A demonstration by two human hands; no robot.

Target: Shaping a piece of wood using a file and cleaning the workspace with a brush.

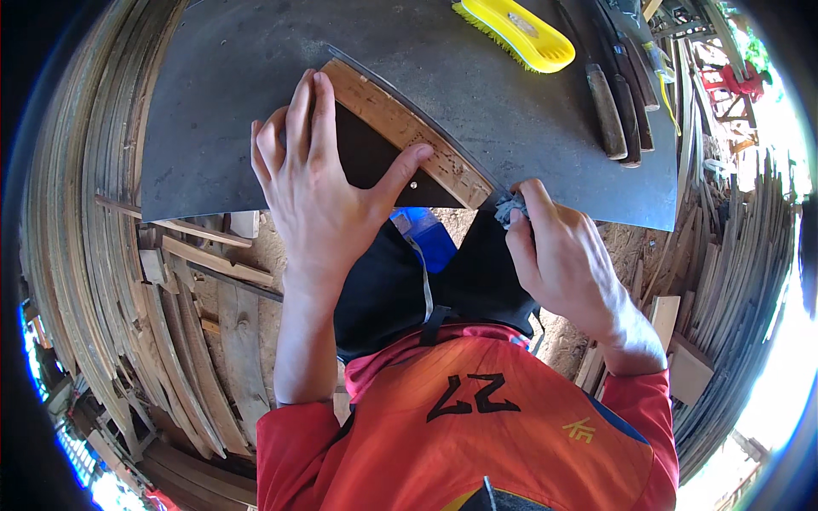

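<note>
A wooden strip (pixel 400 128) lies slanted on the dark metal sheet, with a thin metal blade (pixel 409 102) along its far edge. My left hand (pixel 317 175) rests on it, fingers stretched out near its upper end and thumb on the wood lower down. Beneath the strip, beside the thumb, there is a black flat piece (pixel 362 145) with a small shiny stud. At the blade's near end my right hand (pixel 562 238) is closed on a crumpled grey-blue cloth (pixel 511 207); the fingers hide what the cloth covers.
A yellow brush (pixel 520 32) lies at the far edge of the metal sheet (pixel 230 111). Right of it are several long tools with wooden handles (pixel 607 115). Stacked wooden strips (pixel 77 221) stand on the left, more (pixel 741 281) on the right. A blue container (pixel 429 243) shows below the sheet.
</note>
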